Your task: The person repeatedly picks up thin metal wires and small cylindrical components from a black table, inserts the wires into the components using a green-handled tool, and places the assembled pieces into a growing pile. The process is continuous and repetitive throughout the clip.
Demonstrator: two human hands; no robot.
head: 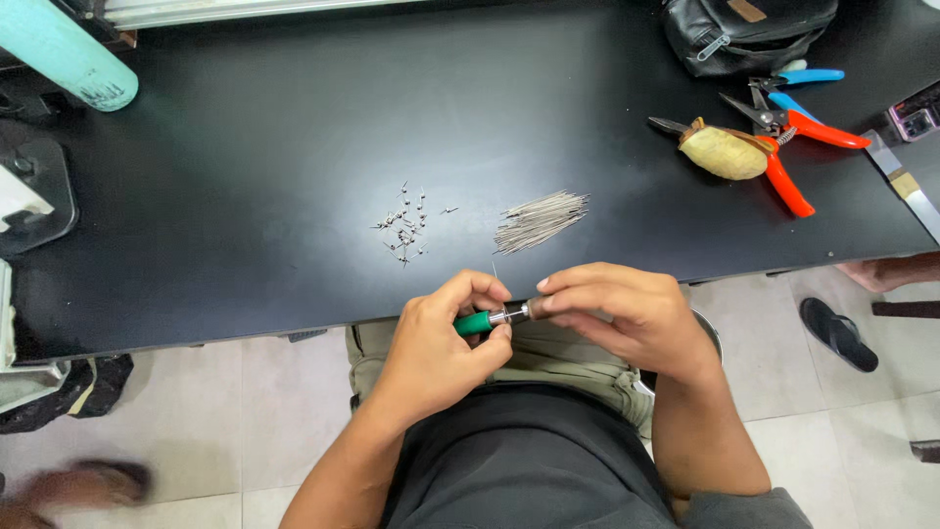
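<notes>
Hands (441,338) (627,313) grip green-handled tool (494,317) | black pouch (749,29) top-right, label tan, prob. leather

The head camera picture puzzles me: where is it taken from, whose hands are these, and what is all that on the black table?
There is no machine here. A person wears a camera on the head, so you look down over their own two hands at the near edge of a black table. The left hand pinches the green handle of a small hand tool; the right hand closes its grip on the tool's other end. On the table lie a bundle of thin metal pins, a scatter of tiny metal parts, red-handled pruning shears, blue-handled cutters and a black bag.
</notes>
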